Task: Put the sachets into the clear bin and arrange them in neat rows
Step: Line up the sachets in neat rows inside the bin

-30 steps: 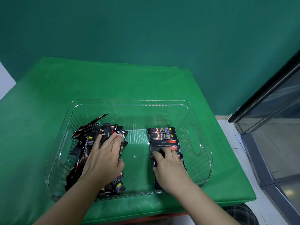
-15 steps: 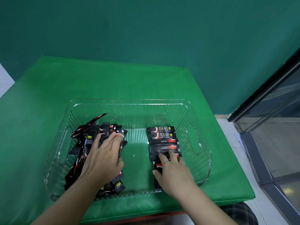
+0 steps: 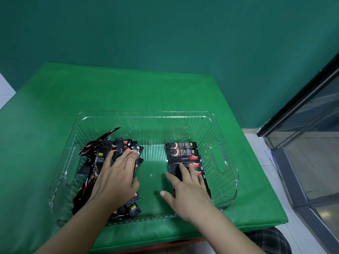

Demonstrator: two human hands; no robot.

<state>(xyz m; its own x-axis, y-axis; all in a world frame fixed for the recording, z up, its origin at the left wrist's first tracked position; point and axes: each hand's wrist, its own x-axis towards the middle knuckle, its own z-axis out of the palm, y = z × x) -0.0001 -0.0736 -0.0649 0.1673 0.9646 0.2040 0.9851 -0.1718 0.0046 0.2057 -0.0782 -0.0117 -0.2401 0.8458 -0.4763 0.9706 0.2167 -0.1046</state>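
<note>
— Starting at the left, what lies in the clear bin point(image 3: 146, 114)?
— A loose heap of sachets point(image 3: 99, 162) fills its left side; the left hand point(image 3: 117, 178) rests flat on it, fingers straight and spread.
— And further right?
— A neat row of sachets point(image 3: 183, 153) runs front to back. The right hand point(image 3: 187, 193) presses on its near end, fingers extended, thumb out on the bin floor.
— The bin itself?
— On the green table point(image 3: 55, 107).

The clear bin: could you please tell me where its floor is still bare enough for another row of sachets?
The clear bin has a bare strip down the middle, between the loose pile under the left hand and the neat row under the right hand. A narrower strip runs along the far wall. The left side is crowded.
</note>
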